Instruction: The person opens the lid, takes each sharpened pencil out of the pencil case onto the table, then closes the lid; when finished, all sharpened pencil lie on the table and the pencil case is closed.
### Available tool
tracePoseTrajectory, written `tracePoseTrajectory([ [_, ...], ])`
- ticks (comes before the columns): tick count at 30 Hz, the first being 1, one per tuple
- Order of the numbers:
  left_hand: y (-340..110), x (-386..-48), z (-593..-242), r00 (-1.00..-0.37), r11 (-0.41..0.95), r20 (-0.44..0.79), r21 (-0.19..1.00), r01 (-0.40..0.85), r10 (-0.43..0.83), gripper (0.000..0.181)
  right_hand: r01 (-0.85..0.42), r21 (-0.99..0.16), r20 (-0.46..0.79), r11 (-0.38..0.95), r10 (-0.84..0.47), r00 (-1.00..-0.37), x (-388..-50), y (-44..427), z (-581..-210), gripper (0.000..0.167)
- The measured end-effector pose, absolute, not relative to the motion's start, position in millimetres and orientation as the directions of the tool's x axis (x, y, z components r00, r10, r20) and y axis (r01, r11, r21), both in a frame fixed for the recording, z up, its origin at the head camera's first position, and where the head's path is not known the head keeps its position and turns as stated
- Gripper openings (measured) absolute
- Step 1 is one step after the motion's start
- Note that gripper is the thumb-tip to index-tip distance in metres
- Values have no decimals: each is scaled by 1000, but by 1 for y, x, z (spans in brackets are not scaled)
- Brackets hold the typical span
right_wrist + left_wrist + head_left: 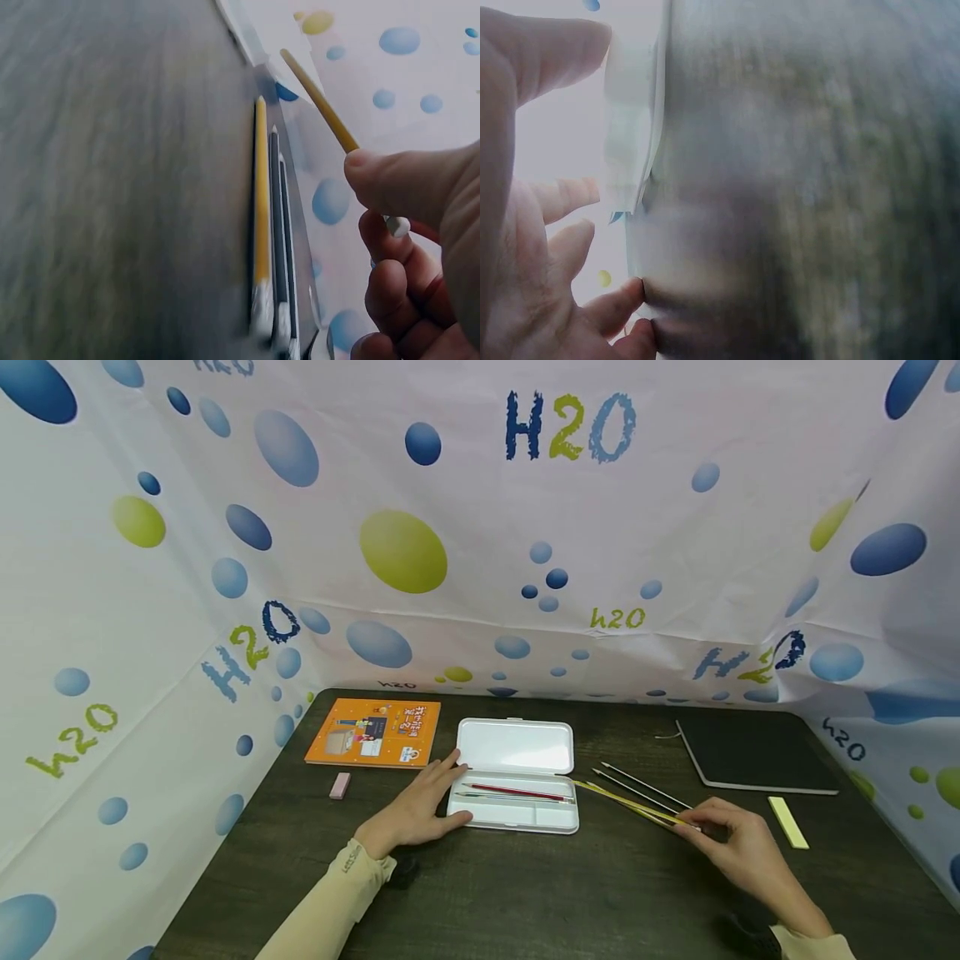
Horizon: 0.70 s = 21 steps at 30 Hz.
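My right hand (738, 842) pinches a yellow pencil (321, 105) near its white eraser end. Its other end points at the right side of an open white pencil case (487, 817). Below it in the right wrist view, another yellow pencil (261, 187) and two dark pencils (277, 217) lie side by side on the table. Inside the case are a red pencil (517, 792) and a pale green one (491, 796). My left hand (416, 806), fingers spread, rests against the case's left edge. The left wrist view shows the case's side edge-on.
An orange book (337, 735) and a pink eraser (340, 786) lie left of the case. To the right are a black notebook (757, 747) and a pale yellow strip (787, 822). A printed white sheet (480, 527) hangs behind the dark table (517, 893).
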<state>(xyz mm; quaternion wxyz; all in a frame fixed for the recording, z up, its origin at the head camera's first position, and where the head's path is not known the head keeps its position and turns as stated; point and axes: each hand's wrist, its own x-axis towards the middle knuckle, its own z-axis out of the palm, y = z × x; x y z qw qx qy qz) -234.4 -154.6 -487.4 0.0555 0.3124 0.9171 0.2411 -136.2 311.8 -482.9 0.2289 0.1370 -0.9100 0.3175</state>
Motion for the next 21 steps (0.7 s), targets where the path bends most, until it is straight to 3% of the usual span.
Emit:
tracePoseTrajectory([
  [11,-155,-234,-485,-806,692,42,487,532,590,79,-323,-523,482,789,-39,-876,-122,328,-493,22],
  [21,-154,-234,-485,-800,685,44,490,539,598,79,-436,-399,539,807,-178,-823,-127,323,-498,26],
])
